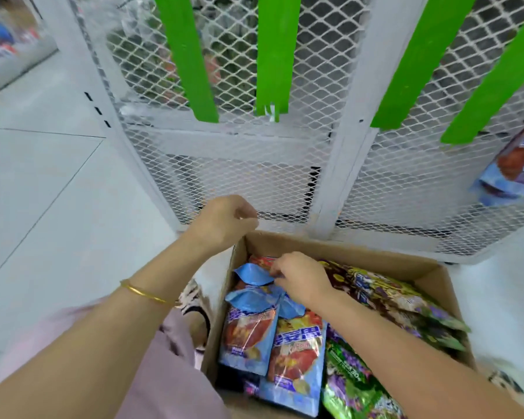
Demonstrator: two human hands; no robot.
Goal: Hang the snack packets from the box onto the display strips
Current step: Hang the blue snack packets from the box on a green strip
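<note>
The cardboard box (345,247) sits on the floor in front of the person and anchors everything else. Blue packets (248,334) are stacked along its left side, and purple and green packets (384,297) fill its right side. The blue ones lie flat, their long axis running from the box's near side to its far wall, with the sealed tops pointing toward the far wall.

The right hand (300,279) is inside the box near the far-left corner. Its fingertips (274,273) pinch the bent top edge of the uppermost blue packet (251,275), so this hand is the nearer one and already has the packet.

The left hand (224,222) hovers above the box's far-left corner, outside the rim. Its fingers are curled toward the palm, and whether they pinch anything cannot be told.

The green display strips (274,55) hang on the white mesh rack (224,176) beyond the far wall of the box and well above it. The coming move probably runs up and away from the person, top edge first. A few packets (515,164) already hang beyond the box's right side.
</note>
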